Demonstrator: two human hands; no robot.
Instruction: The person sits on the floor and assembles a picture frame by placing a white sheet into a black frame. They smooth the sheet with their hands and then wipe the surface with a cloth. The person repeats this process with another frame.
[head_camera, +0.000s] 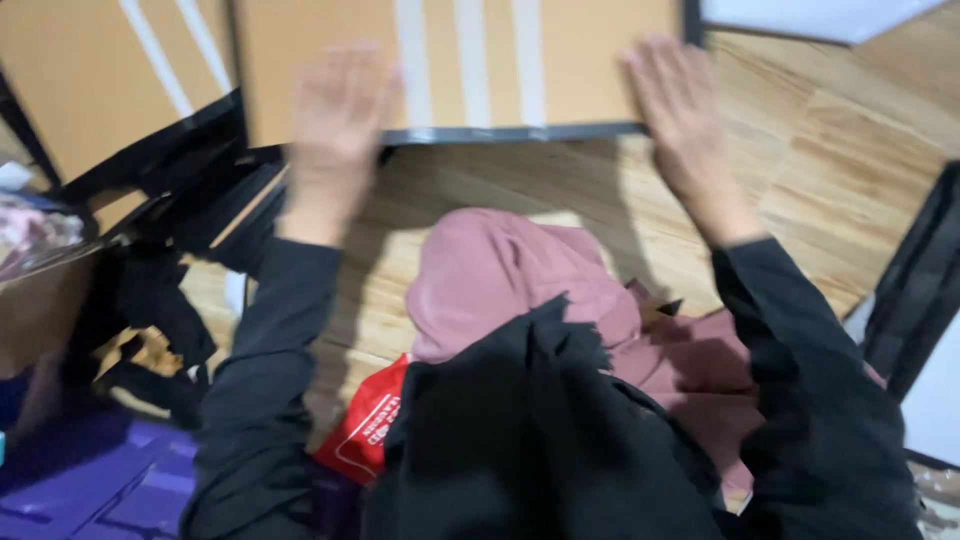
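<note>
a black garment (520, 440) hides most of the pink cloth (500, 270) and a red packet (365, 425) on the wooden table (850, 170). farther off, the blurred left hand (335, 130) and right hand (680, 120) lie open and flat, gripping nothing, on the white-striped brown cardboard box (460, 60).

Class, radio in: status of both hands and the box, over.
Left hand and right hand open, flat on tan striped box. Pink garment lies on wooden floor beneath.
</note>
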